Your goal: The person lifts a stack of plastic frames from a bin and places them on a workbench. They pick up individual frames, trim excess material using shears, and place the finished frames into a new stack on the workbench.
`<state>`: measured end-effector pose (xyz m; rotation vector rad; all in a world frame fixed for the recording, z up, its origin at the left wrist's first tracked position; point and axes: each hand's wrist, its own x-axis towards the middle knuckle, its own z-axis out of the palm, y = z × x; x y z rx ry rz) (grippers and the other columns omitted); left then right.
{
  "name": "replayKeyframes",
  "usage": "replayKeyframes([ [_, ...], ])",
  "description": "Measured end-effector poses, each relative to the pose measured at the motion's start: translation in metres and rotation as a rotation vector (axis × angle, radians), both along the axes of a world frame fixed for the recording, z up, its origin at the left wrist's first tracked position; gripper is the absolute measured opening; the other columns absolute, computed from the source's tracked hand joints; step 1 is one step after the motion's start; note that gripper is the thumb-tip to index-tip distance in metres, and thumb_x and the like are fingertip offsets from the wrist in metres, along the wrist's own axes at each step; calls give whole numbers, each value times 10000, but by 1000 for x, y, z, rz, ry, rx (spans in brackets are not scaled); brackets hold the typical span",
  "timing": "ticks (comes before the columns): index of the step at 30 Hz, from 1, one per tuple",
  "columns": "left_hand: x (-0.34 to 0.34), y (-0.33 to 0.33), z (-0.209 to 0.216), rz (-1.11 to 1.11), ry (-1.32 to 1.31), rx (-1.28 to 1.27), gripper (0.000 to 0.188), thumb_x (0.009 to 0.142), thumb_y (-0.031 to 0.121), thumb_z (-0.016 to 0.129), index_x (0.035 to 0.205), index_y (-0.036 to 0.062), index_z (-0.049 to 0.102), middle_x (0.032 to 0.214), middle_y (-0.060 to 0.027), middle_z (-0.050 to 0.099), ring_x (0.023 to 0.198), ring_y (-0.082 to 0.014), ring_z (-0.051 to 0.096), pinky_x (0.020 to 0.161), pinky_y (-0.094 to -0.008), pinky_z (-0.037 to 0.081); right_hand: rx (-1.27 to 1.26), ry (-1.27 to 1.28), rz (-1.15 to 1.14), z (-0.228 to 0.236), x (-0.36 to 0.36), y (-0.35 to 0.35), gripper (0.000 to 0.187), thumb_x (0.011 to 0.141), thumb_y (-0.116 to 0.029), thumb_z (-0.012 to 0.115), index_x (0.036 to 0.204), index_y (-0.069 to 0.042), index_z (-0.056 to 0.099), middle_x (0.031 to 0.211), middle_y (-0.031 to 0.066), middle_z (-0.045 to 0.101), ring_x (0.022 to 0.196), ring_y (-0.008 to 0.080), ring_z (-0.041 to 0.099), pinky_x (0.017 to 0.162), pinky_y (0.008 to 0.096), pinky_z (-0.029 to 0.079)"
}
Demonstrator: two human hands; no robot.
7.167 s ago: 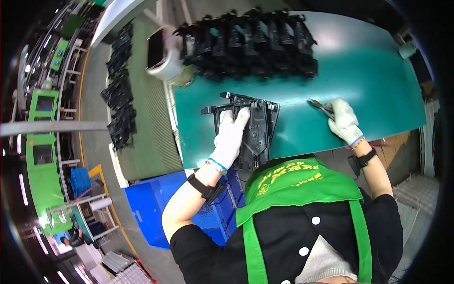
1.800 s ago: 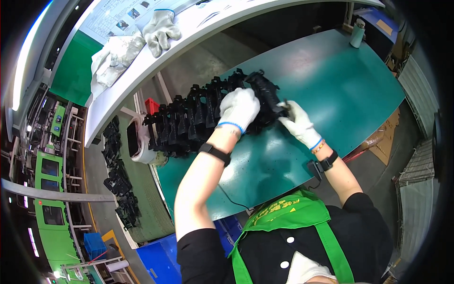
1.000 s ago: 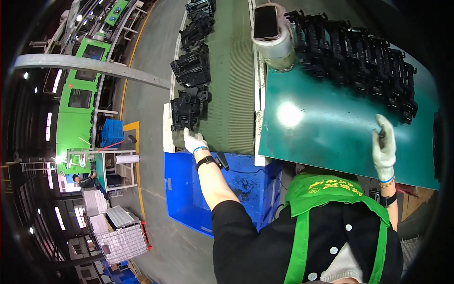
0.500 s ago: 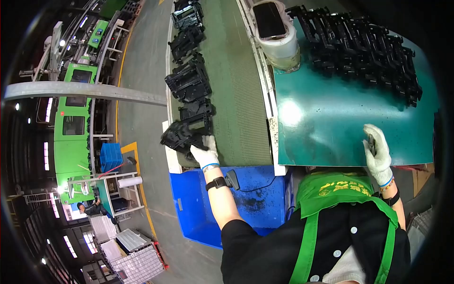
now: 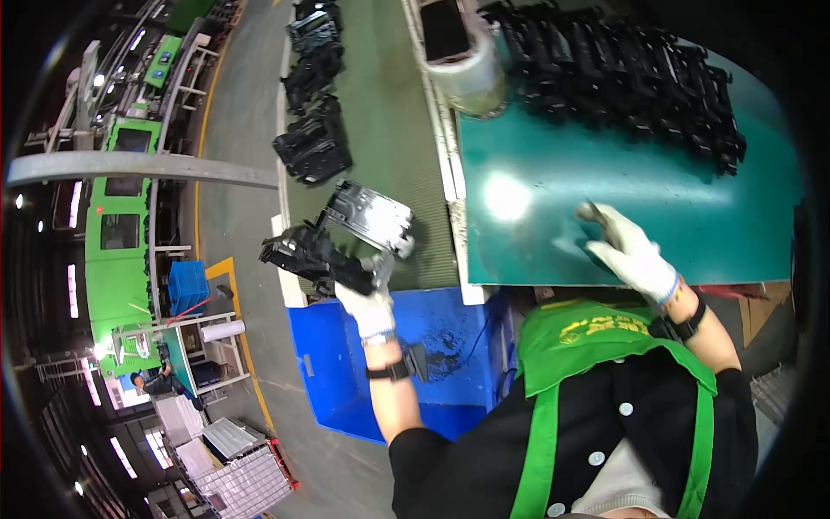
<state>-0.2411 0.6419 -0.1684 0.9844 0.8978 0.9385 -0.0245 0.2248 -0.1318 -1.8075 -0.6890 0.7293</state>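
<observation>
My left hand, in a white knit glove, grips a black molded plastic part at the near end of the green conveyor belt. Right behind it, a second black part is tilted up, its flat face catching the light; whether the two touch I cannot tell. My right hand, gloved too, is over the teal tabletop near its front edge. Its fingers are curled, and a thin dark thing shows at the fingertips, too blurred to name.
More black parts line the belt's left side. Rows of similar parts cover the table's back. Between belt and table stands a white roll with a phone on top. Below the belt's end is a blue bin.
The part in my left hand has shifted slightly left, and the one behind it has tipped up. My right hand has moved left across the table. The whole view has shifted a little.
</observation>
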Motion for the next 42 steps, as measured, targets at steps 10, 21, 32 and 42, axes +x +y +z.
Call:
replayKeyframes([
  [10, 40, -227, -4, -419, -96, -357, 552, 999, 380, 541, 1418, 21, 537, 964, -196, 712, 847, -342, 704, 736, -516, 617, -169, 418, 146, -3, 55, 8, 784, 974, -244, 651, 1661, -162, 283, 1099, 46, 665, 575, 54, 502, 481, 238, 410],
  [21, 145, -216, 12, -1020, 755, 356, 433, 801, 57, 641, 1232, 28, 605, 844, -56, 674, 690, -188, 632, 661, -356, 541, -239, 308, -481, -5, 107, -277, 738, 957, -224, 638, 1637, -141, 363, 907, -15, 616, 530, 44, 472, 457, 217, 383],
  [32, 208, -239, 25, -1118, 1132, 646, 373, 804, 150, 648, 1157, 30, 626, 855, -115, 689, 758, -227, 683, 726, -374, 540, -453, -961, -469, -10, 117, -320, 551, 1007, -231, 633, 1528, -115, 494, 1195, 89, 698, 804, 200, 641, 716, 336, 537],
  [42, 190, -235, 29, -1119, 1205, 915, 367, 835, 209, 607, 1154, 26, 616, 986, -241, 713, 945, -420, 695, 859, -469, 531, -536, -966, 321, 26, 98, -132, 421, 883, -375, 744, 1203, -119, 649, 1058, 115, 632, 1026, 318, 642, 883, 447, 524],
])
